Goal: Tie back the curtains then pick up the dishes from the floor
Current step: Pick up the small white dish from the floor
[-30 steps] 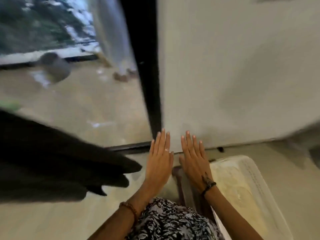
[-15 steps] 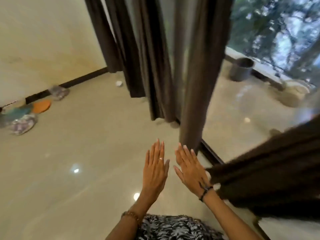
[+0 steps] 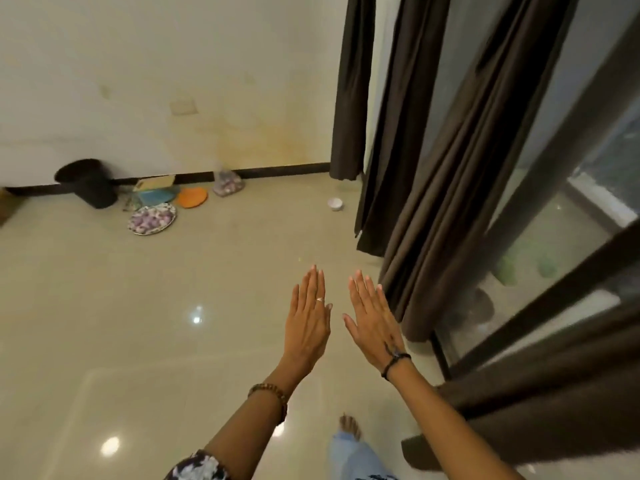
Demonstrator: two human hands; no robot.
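Head view: left hand (image 3: 308, 320) and right hand (image 3: 374, 318) flat, empty above glossy floor (image 3: 138, 323)

The curtains (image 3: 446, 188) were dark brown. The floor (image 3: 104, 323) was glossy beige and the wall (image 3: 138, 64) cream with yellowish stains. By the wall lay an orange plate (image 3: 192, 197), a teal dish (image 3: 157, 195) and a plate (image 3: 151, 219) patterned in purple and white. A small bowl (image 3: 335, 203) was white, a bin (image 3: 88, 183) black. The sleeve (image 3: 199, 467) bore a black-and-white floral print; the trouser leg (image 3: 349, 455) was light blue.
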